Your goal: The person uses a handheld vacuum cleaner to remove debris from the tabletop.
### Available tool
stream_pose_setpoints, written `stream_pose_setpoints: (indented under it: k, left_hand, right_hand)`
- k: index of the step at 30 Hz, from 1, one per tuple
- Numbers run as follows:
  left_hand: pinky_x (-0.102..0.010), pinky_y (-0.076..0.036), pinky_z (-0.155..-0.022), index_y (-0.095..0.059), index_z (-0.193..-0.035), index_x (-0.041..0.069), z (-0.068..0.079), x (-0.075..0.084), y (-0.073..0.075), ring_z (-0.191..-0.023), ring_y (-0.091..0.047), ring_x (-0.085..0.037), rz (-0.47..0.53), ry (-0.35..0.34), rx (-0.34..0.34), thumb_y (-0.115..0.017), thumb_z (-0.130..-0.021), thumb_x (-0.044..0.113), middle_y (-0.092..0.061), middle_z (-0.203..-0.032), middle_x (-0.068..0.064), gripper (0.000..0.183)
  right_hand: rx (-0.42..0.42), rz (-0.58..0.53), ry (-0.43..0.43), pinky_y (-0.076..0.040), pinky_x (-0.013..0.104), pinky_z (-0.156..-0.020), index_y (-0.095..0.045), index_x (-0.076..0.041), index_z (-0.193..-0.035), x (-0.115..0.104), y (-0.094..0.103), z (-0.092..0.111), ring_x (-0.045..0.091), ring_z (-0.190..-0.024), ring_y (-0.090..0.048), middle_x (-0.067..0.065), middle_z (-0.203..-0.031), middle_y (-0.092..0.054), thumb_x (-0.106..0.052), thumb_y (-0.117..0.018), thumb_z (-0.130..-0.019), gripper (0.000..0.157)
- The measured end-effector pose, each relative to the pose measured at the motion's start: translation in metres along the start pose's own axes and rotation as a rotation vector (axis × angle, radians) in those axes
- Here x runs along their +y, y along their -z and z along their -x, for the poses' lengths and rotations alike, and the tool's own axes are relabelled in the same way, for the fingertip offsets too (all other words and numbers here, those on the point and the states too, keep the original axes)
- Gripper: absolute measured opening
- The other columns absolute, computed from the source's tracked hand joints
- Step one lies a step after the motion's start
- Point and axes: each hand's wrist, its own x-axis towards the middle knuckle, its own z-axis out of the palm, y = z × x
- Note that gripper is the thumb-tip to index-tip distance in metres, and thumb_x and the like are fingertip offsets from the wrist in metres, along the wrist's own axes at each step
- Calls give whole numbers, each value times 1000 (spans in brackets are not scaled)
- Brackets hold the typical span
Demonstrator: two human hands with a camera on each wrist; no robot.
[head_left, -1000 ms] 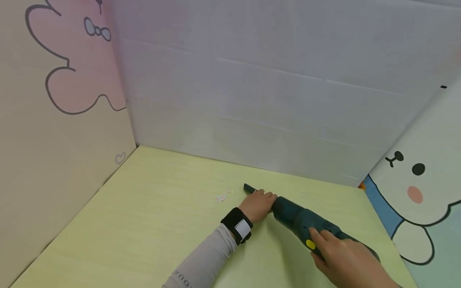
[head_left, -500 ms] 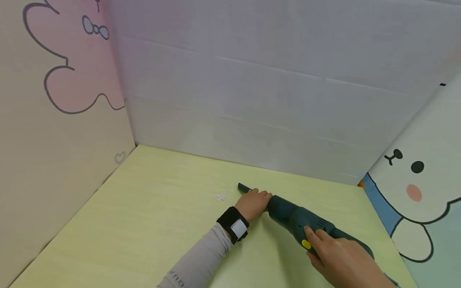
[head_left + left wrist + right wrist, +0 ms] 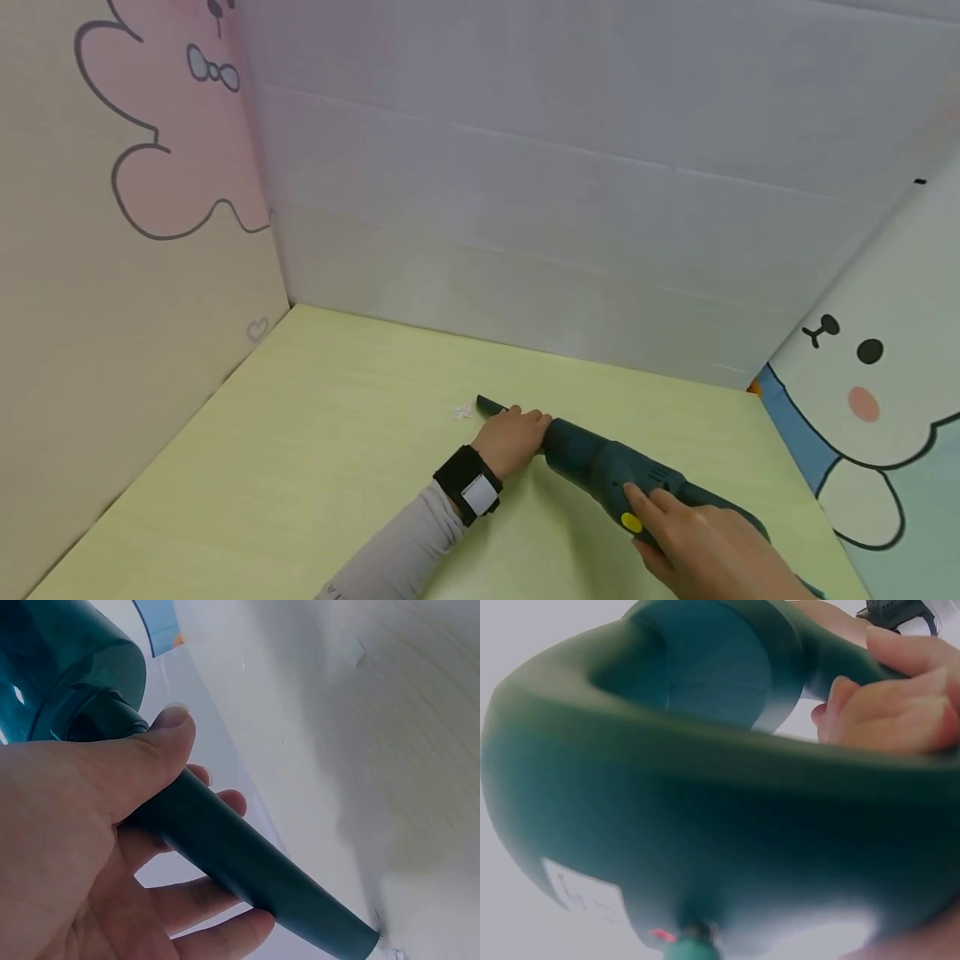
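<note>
A dark green handheld vacuum cleaner point(image 3: 611, 467) with a yellow button slants across the table. My right hand point(image 3: 705, 533) grips its handle, the index finger along the body by the button. Farther forward, my left hand point(image 3: 512, 442) holds the narrow nozzle point(image 3: 225, 847), thumb on one side and fingers on the other. The nozzle's tip is right beside a small pile of pale paper scraps point(image 3: 461, 411). In the right wrist view the looped rear of the vacuum point(image 3: 705, 802) fills most of the picture, with fingers point(image 3: 892, 712) curled through it.
The pale yellow tabletop point(image 3: 337, 433) meets a white back wall point(image 3: 487, 208) and a beige left panel point(image 3: 135, 333) with a pink cartoon. On the right stands a panel with a cartoon face point(image 3: 862, 442). A cord or cable end point(image 3: 694, 946) leaves the vacuum's rear.
Both hands have moved the vacuum left and slightly nearer, bringing the nozzle tip up to the scraps. A stray scrap to the right of the pile no longer shows.
</note>
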Motion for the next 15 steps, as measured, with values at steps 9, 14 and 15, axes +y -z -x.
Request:
stream_pose_setpoints:
  k: [9,14,15]
  left_hand:
    - [-31,-57,-76,-68,-118,15,19,-6,12,-87,-66,-20,0,25,-9,-74,-93,33,-71,-108,3,31]
    - [-31,-57,-75,-68,-119,16,26,-4,17,-87,-66,-20,-3,37,-50,-73,-94,33,-71,-108,4,32]
    - [-31,-56,-74,-68,-120,16,27,-4,17,-87,-66,-20,-4,37,-58,-73,-93,34,-70,-108,4,32]
  right_hand:
    - [30,-26,49,-32,24,-49,-69,-10,-126,-8,-5,-1,3,-50,-31,-14,-70,-38,-36,-80,-86,49]
    - [36,-27,93,-31,24,-48,-68,-9,-127,-8,-6,4,3,-49,-30,-14,-72,-38,-35,-78,-88,48]
    - [21,-33,81,-31,24,-48,-68,-9,-127,-8,-6,4,4,-49,-31,-14,-72,-38,-36,-78,-88,48]
